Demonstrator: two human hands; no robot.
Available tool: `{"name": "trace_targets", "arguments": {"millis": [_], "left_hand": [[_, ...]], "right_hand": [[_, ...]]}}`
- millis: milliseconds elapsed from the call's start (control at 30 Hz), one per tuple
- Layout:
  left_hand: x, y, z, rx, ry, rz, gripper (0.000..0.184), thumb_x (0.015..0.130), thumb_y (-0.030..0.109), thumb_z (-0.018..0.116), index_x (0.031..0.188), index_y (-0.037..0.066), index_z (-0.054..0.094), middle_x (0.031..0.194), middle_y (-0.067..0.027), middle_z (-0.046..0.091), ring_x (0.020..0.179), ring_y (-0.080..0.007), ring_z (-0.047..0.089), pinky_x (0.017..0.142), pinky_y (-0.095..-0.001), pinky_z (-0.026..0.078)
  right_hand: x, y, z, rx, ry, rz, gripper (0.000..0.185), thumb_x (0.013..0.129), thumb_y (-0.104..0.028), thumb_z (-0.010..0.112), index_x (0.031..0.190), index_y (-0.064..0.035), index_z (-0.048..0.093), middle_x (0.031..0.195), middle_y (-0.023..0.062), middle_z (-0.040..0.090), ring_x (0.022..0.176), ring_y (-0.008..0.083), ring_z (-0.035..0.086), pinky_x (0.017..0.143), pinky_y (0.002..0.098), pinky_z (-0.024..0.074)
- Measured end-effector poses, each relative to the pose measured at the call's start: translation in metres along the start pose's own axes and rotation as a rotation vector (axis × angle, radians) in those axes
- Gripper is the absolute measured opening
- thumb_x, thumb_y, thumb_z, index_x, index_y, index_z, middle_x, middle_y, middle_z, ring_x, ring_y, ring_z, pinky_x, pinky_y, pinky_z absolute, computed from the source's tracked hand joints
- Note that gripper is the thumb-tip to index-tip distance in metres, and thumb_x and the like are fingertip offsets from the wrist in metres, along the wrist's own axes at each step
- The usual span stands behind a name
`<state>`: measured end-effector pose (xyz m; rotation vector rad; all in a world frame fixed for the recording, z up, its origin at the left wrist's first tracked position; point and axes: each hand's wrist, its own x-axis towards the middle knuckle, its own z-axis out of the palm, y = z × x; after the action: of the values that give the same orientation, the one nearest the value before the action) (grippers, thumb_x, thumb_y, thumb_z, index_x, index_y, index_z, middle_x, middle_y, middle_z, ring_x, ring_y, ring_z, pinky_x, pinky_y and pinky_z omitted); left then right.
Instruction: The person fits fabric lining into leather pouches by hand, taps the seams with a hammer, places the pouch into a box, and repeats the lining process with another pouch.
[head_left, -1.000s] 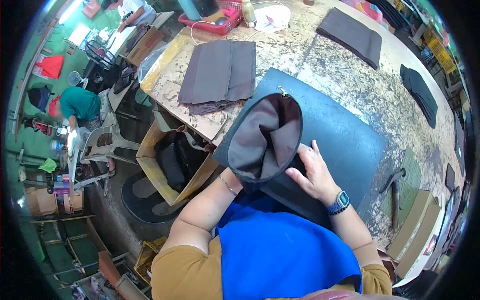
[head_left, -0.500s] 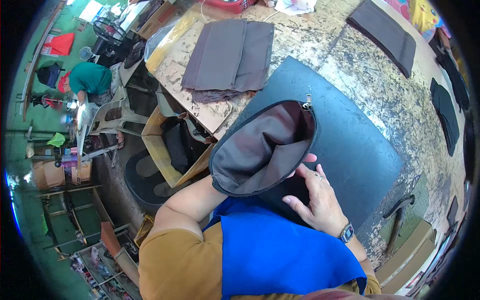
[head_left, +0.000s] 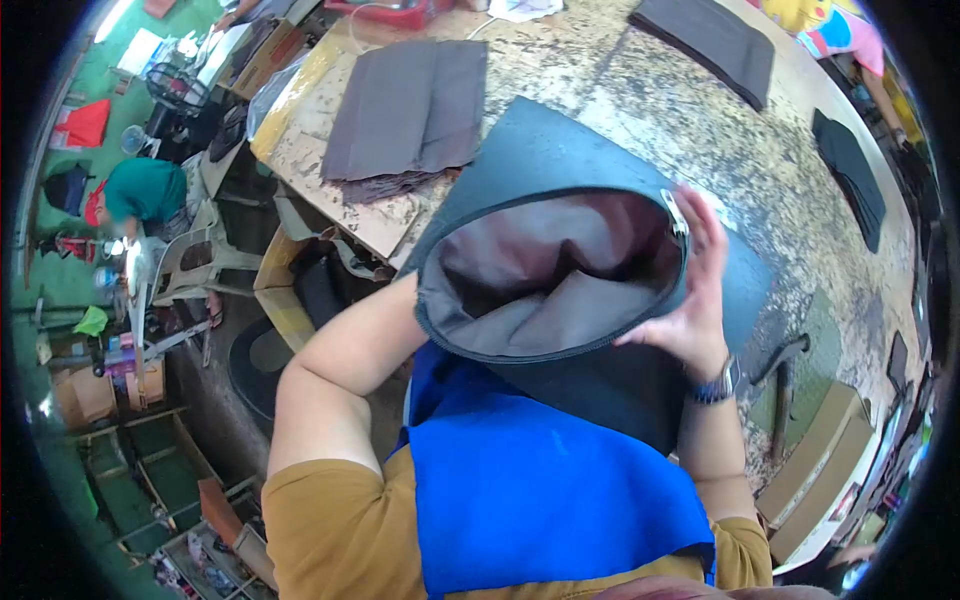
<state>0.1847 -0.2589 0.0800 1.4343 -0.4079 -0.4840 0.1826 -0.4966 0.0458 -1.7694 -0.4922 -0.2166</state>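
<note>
A dark zippered pouch (head_left: pixel 560 280) is held up with its mouth wide open toward the camera, showing a brown-grey lining. My right hand (head_left: pixel 700 295) grips its right end, fingers behind the rim by the silver zipper pull (head_left: pixel 676 213) and thumb at the lower edge. My left forearm reaches the pouch's left side, and the left hand is hidden behind or under it. Beneath lies a dark flat mat (head_left: pixel 560 145) on the worn table (head_left: pixel 600 70).
Dark fabric stacks lie at the table's back left (head_left: pixel 405 115) and back right (head_left: pixel 710 45); black pieces (head_left: pixel 850 175) sit farther right. A hammer (head_left: pixel 783 390) rests near cardboard (head_left: pixel 820 470). A person in green (head_left: pixel 145 190) is at left; another person's arm (head_left: pixel 880 100) shows at upper right.
The pouch mouth has turned and spread wider. My right hand has moved up from below the pouch onto its right end, at the zipper pull. Another person's arm has appeared at upper right.
</note>
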Motion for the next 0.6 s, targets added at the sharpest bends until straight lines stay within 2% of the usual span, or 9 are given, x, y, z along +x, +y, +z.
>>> {"name": "trace_targets", "arguments": {"millis": [33, 67, 100, 133, 233, 300, 333, 500, 600], "left_hand": [[0.007, -0.003, 0.004, 0.092, 0.008, 0.077, 0.04, 0.095, 0.015, 0.062, 0.132, 0.001, 0.057, 0.103, -0.0081, 0.068, 0.089, -0.0097, 0.063, 0.08, -0.0191, 0.05], [0.014, -0.002, 0.003, 0.034, -0.056, -0.031, 0.04, 0.095, 0.017, 0.061, 0.132, 0.001, 0.058, 0.107, -0.0087, 0.068, 0.092, -0.011, 0.063, 0.083, -0.0215, 0.05], [0.02, -0.002, 0.001, -0.024, -0.12, -0.146, 0.039, 0.096, 0.019, 0.06, 0.131, 0.001, 0.058, 0.111, -0.0092, 0.067, 0.095, -0.0123, 0.063, 0.087, -0.0238, 0.05], [0.026, -0.001, -0.002, -0.077, -0.182, -0.261, 0.039, 0.097, 0.021, 0.06, 0.131, 0.001, 0.058, 0.114, -0.0097, 0.067, 0.099, -0.0136, 0.064, 0.09, -0.0262, 0.05], [0.044, 0.0, -0.03, -0.112, -0.198, -0.494, 0.043, 0.1, 0.031, 0.055, 0.13, 0.001, 0.058, 0.122, -0.0111, 0.065, 0.106, -0.0166, 0.063, 0.097, -0.0323, 0.05], [0.046, 0.0, -0.048, -0.064, -0.044, -0.531, 0.056, 0.104, 0.047, 0.041, 0.129, 0.0, 0.059, 0.119, -0.0109, 0.066, 0.107, -0.0173, 0.062, 0.097, -0.0336, 0.05], [0.042, 0.005, -0.051, 0.008, -0.007, -0.454, 0.056, 0.105, 0.048, 0.04, 0.125, 0.0, 0.062, 0.116, -0.01, 0.067, 0.106, -0.0174, 0.062, 0.096, -0.0321, 0.049], [0.036, 0.027, -0.039, 0.462, -0.006, -0.201, 0.031, 0.099, 0.028, 0.061, 0.111, 0.001, 0.07, 0.101, -0.0056, 0.07, 0.094, -0.0111, 0.063, 0.086, -0.0262, 0.051], [0.034, 0.042, -0.023, 0.639, 0.041, -0.182, 0.02, 0.091, 0.014, 0.071, 0.105, 0.0, 0.071, 0.093, -0.0033, 0.07, 0.085, -0.0072, 0.063, 0.078, -0.0238, 0.052]], "right_hand": [[0.002, 0.007, -0.005, 0.123, -0.086, 0.1, 0.116, 0.05, -0.041, 0.097, 0.142, -0.0028, 0.039, 0.14, 0.0129, 0.047, 0.13, 0.0251, 0.046, 0.108, 0.0422, 0.0383], [-0.001, 0.016, -0.008, 0.252, -0.171, 0.194, 0.104, 0.056, -0.032, 0.097, 0.14, -0.0022, 0.045, 0.138, 0.0109, 0.052, 0.128, 0.0226, 0.049, 0.108, 0.0401, 0.0396], [-0.008, 0.016, -0.007, 0.402, -0.195, 0.318, 0.073, 0.063, -0.016, 0.093, 0.126, -0.0018, 0.059, 0.123, 0.0067, 0.062, 0.114, 0.0172, 0.058, 0.101, 0.0341, 0.0456], [-0.009, 0.015, -0.007, 0.284, -0.201, 0.256, 0.064, 0.066, -0.009, 0.091, 0.122, -0.0016, 0.062, 0.118, 0.0048, 0.064, 0.107, 0.0125, 0.06, 0.095, 0.0306, 0.0489], [-0.004, 0.016, -0.01, 0.235, -0.22, 0.272, 0.062, 0.067, -0.01, 0.091, 0.121, -0.0019, 0.063, 0.115, 0.0052, 0.066, 0.106, 0.0138, 0.061, 0.094, 0.031, 0.0488], [0.001, 0.007, -0.011, 0.222, -0.217, 0.312, 0.061, 0.068, -0.011, 0.09, 0.122, -0.0024, 0.063, 0.114, 0.0057, 0.067, 0.105, 0.0141, 0.062, 0.094, 0.0307, 0.0487], [0.002, 0.007, -0.012, 0.208, -0.214, 0.297, 0.061, 0.068, -0.013, 0.09, 0.122, -0.0026, 0.063, 0.114, 0.0061, 0.067, 0.105, 0.0142, 0.062, 0.094, 0.0309, 0.0486], [-0.001, 0.015, -0.011, 0.196, -0.214, 0.289, 0.061, 0.07, -0.022, 0.089, 0.123, -0.0042, 0.063, 0.112, 0.008, 0.07, 0.103, 0.016, 0.064, 0.094, 0.0325, 0.049], [-0.003, 0.023, -0.01, 0.18, -0.227, 0.263, 0.062, 0.07, -0.026, 0.09, 0.122, -0.0047, 0.064, 0.111, 0.0085, 0.071, 0.102, 0.017, 0.065, 0.093, 0.0326, 0.0495]]}}
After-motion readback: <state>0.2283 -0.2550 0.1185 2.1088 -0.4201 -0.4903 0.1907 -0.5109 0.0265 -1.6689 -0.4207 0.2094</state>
